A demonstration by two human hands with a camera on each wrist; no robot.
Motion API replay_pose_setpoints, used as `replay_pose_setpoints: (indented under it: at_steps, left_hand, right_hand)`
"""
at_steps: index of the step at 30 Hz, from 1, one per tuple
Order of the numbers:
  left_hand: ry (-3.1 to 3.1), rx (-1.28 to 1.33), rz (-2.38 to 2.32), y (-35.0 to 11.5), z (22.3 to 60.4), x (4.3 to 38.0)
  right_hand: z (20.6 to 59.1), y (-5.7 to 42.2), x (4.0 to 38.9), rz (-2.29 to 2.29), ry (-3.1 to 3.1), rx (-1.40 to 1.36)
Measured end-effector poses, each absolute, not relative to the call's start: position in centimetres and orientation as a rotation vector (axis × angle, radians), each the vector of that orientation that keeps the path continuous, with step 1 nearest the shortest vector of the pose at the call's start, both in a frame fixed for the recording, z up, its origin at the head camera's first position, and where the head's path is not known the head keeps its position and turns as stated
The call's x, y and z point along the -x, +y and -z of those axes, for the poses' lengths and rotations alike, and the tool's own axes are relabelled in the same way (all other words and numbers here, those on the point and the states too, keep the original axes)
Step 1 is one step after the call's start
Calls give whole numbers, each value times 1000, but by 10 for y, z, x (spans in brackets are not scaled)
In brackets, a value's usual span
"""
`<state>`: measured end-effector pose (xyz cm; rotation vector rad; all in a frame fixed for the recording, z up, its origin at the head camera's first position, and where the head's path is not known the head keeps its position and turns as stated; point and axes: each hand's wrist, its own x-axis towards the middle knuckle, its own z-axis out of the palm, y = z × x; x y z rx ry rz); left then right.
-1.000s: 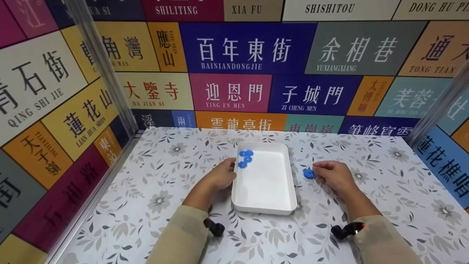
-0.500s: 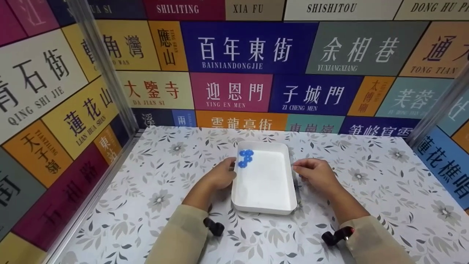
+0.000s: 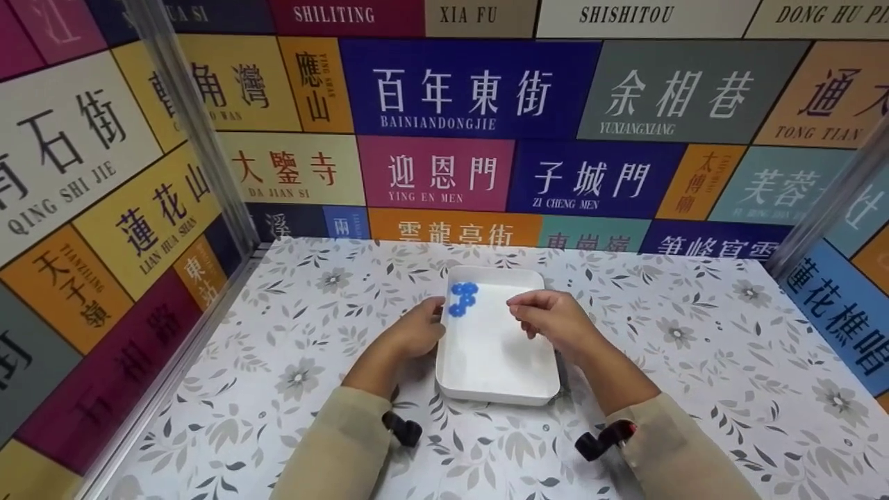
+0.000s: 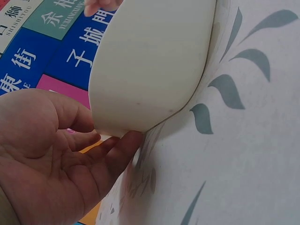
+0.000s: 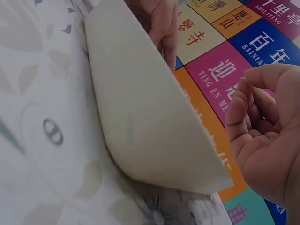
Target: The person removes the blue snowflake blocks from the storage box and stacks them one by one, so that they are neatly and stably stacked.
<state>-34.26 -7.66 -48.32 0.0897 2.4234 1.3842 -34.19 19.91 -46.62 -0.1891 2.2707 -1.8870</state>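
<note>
A shallow white tray [image 3: 501, 368] sits on the table, with several small blue flower-shaped pieces [image 3: 462, 298] grouped in its far left corner. My left hand [image 3: 411, 332] grips the tray's left wall. In the left wrist view, thumb and fingertips meet the outer side of the tray [image 4: 150, 70] near its bottom edge. Over the tray's right half hovers my right hand [image 3: 552, 323], fingers curled and thumb and index tips together. The right wrist view shows nothing between the fingertips of the right hand [image 5: 265, 126].
A white tablecloth [image 3: 333, 430] printed with grey leaves and flowers covers the table. Behind it rises a wall of coloured street-name panels [image 3: 465, 90]; clear posts [image 3: 201, 132] stand at the corners. Each sleeve carries a black wrist camera [image 3: 403, 429].
My right hand has moved left from beside the blue cluster on the table to above the tray. That cluster is out of sight now. The left hand stays on the tray.
</note>
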Motion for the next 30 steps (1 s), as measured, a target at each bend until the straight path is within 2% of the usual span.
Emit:
replay_pose_setpoints:
  at_steps: [14, 30]
  left_hand:
    - [2440, -81, -1381, -75, 482, 342]
    - [2473, -133, -1355, -76, 484, 344]
  right_hand:
    - [458, 157, 401, 1918, 2102, 111]
    - [474, 137, 442, 1898, 2058, 78]
